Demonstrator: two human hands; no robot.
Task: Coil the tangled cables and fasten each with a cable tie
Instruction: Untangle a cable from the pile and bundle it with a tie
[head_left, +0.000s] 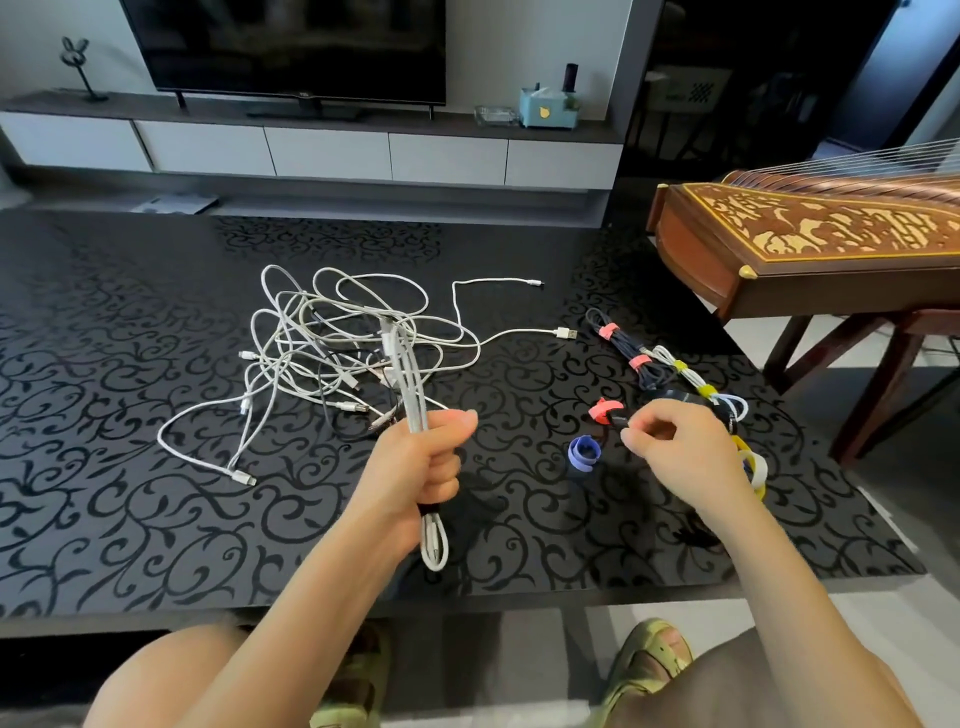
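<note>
left hand (421, 467): fist wrapped tight around a folded white cable (415, 408), held up over the table (130, 364). The strands stick out above the fist and a loop hangs out below it.

right hand (685, 457): fingers curled, with thumb and forefinger pinching what looks like the end of a black tie (619, 420). It's tiny, so I'm only fairly sure.

loose ties: a pink tie (601, 410) sits right against the black one. A curled blue tie (582, 452) lies just beside the right hand on its left. Some yellow and white ties (757, 470) poke out from under that hand's far side.

tangle (337, 332): a big mess of white cables lies mid-table behind the left hand, plugs sticking out everywhere. A couple of ends trail off to the right.

done pile: a dark cable bundle (626, 349) is strapped with two pink ties. A white bundle (684, 373) with yellow ties lies right next to it. Both are on the table's right side, beyond the right hand.

background: a carved wooden zither (810, 234) stands on legs past the table's right edge. A TV (291, 47) sits on a low console at the back.
</note>
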